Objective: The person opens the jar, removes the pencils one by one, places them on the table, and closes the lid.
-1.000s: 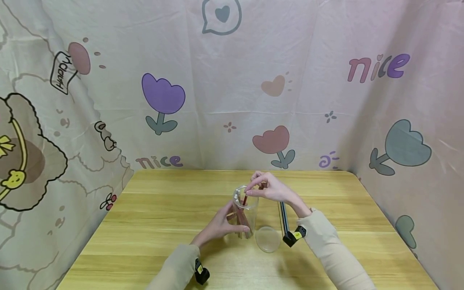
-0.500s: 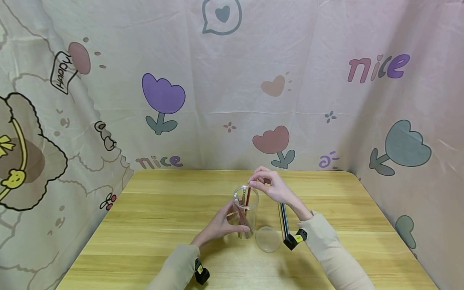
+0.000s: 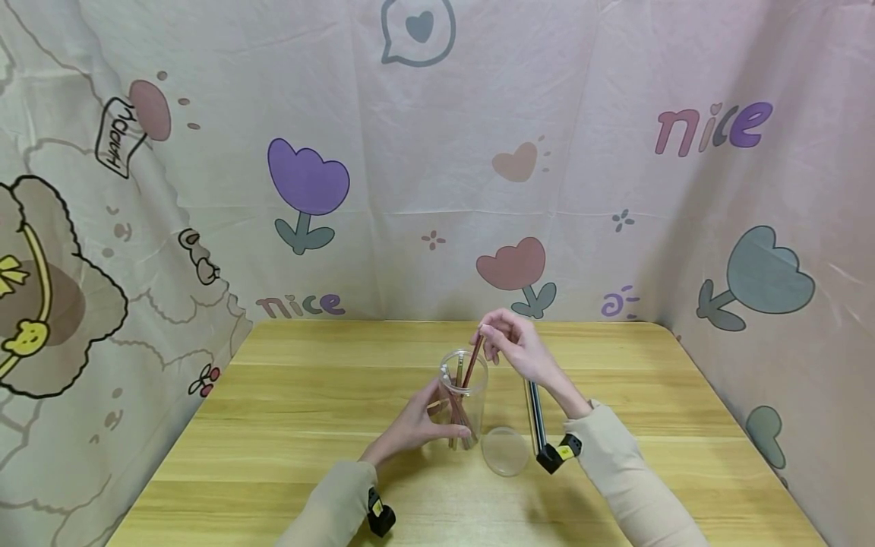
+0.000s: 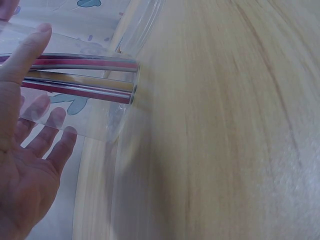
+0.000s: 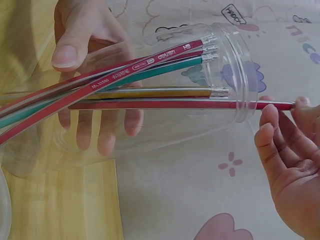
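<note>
A clear plastic jar [image 3: 477,404] stands on the table with its mouth open, and my left hand [image 3: 410,427] holds it low around the side, thumb in front and fingers behind. Inside lean several pencils: in the right wrist view, red pencils [image 5: 150,61], a green pencil [image 5: 165,68] and a yellow pencil [image 5: 190,92], eraser ends toward the mouth. Above the rim, my right hand [image 3: 517,347] pinches the top end of another red pencil [image 3: 472,363]. This pencil slants out past the rim, its lower part still within the jar.
A round clear lid [image 3: 504,452] lies flat on the wooden table [image 3: 307,410], just right of the jar. Farther right, a few pencils [image 3: 536,414] lie side by side, partly covered by the right wrist and its camera. A printed cloth [image 3: 424,190] hangs behind the table.
My right hand has risen from the jar's mouth and shifted slightly right, drawing the red pencil up so more shows above the rim. The left hand and jar have stayed put.
</note>
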The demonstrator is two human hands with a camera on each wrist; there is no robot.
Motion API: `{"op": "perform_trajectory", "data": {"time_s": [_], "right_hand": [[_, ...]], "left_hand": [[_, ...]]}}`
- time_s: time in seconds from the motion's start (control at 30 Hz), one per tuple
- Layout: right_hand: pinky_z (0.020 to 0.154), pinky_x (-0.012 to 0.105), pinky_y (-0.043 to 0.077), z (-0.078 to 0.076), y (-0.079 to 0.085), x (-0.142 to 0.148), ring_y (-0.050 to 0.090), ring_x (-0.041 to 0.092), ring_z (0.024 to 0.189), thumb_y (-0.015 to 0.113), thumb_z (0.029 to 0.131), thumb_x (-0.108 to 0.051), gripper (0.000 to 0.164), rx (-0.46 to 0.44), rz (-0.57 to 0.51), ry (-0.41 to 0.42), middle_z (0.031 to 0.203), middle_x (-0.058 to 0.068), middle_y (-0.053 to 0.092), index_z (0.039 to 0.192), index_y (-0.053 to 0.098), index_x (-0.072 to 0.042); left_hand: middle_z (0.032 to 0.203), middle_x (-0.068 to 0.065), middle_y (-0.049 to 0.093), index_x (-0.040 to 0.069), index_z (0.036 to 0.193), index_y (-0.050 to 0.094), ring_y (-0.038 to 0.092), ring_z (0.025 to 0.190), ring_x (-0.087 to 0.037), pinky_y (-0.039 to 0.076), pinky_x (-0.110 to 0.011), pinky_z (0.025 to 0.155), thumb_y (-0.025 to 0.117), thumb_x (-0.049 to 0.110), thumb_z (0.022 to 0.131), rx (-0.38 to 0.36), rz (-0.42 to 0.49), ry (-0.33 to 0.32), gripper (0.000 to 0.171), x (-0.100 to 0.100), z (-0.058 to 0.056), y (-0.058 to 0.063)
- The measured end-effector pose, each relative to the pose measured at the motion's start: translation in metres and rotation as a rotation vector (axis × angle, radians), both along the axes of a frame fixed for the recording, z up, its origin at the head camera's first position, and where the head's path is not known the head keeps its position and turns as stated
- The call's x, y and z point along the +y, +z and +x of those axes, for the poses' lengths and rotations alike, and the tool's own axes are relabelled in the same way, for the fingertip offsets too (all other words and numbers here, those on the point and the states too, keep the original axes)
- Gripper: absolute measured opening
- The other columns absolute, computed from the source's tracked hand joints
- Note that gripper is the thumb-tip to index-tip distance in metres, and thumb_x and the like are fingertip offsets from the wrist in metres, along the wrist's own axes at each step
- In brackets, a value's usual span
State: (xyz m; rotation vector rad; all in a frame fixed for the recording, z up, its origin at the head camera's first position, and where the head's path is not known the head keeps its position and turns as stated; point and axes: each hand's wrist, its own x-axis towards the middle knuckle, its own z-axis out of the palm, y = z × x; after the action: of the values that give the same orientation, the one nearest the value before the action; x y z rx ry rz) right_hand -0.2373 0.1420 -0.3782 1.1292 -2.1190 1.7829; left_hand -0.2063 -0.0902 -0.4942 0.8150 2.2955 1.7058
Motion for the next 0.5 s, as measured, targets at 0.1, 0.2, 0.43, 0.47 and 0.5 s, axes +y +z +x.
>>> {"op": "perform_trajectory", "data": {"time_s": [0.1, 0.2, 0.43, 0.47, 0.5], "right_hand": [[0.046, 0.030, 0.055, -0.0001, 0.0009, 0.0013, 0.064, 0.010, 0.058, 0.046, 0.104, 0.002, 0.009, -0.031, -0.059, 0.010, 0.090, -0.010, 0.075, 0.105, 0.054, 0.006], [0.047, 0.033, 0.058, 0.0007, 0.0025, 0.0026, 0.067, 0.014, 0.059, 0.045, 0.105, 0.001, 0.008, -0.068, -0.106, 0.015, 0.089, -0.009, 0.076, 0.107, 0.053, 0.002], [0.055, 0.036, 0.063, 0.0041, 0.0076, 0.0043, 0.070, 0.015, 0.062, 0.047, 0.104, 0.000, 0.014, -0.102, -0.148, 0.008, 0.089, -0.007, 0.076, 0.107, 0.058, -0.010], [0.055, 0.035, 0.063, 0.0046, 0.0082, 0.0045, 0.070, 0.014, 0.062, 0.048, 0.104, 0.000, 0.014, -0.100, -0.153, 0.004, 0.089, -0.007, 0.077, 0.108, 0.058, -0.010], [0.056, 0.035, 0.063, 0.0051, 0.0087, 0.0048, 0.070, 0.013, 0.063, 0.048, 0.104, -0.001, 0.015, -0.105, -0.160, 0.002, 0.090, -0.007, 0.077, 0.108, 0.059, -0.010]], "left_hand": [[0.138, -0.007, 0.061, 0.019, 0.148, 0.044, 0.053, 0.137, -0.033, 0.041, -0.056, 0.118, 0.086, 0.021, 0.080, -0.002, 0.002, -0.005, 0.081, -0.0001, 0.0000, 0.0001], [0.139, -0.007, 0.060, 0.017, 0.149, 0.043, 0.052, 0.137, -0.033, 0.041, -0.056, 0.118, 0.086, 0.021, 0.080, -0.003, 0.000, -0.007, 0.081, -0.0002, -0.0001, 0.0001], [0.137, -0.009, 0.061, 0.011, 0.150, 0.042, 0.053, 0.136, -0.033, 0.040, -0.055, 0.118, 0.086, 0.020, 0.080, 0.002, 0.005, -0.012, 0.083, -0.0002, -0.0004, 0.0004], [0.137, -0.008, 0.062, 0.012, 0.149, 0.042, 0.053, 0.136, -0.033, 0.040, -0.055, 0.118, 0.086, 0.020, 0.080, 0.001, 0.005, -0.011, 0.082, -0.0003, -0.0003, 0.0004], [0.137, -0.008, 0.062, 0.012, 0.149, 0.043, 0.053, 0.136, -0.032, 0.041, -0.055, 0.118, 0.086, 0.020, 0.080, 0.001, 0.003, -0.009, 0.082, -0.0004, -0.0002, 0.0003]]}}
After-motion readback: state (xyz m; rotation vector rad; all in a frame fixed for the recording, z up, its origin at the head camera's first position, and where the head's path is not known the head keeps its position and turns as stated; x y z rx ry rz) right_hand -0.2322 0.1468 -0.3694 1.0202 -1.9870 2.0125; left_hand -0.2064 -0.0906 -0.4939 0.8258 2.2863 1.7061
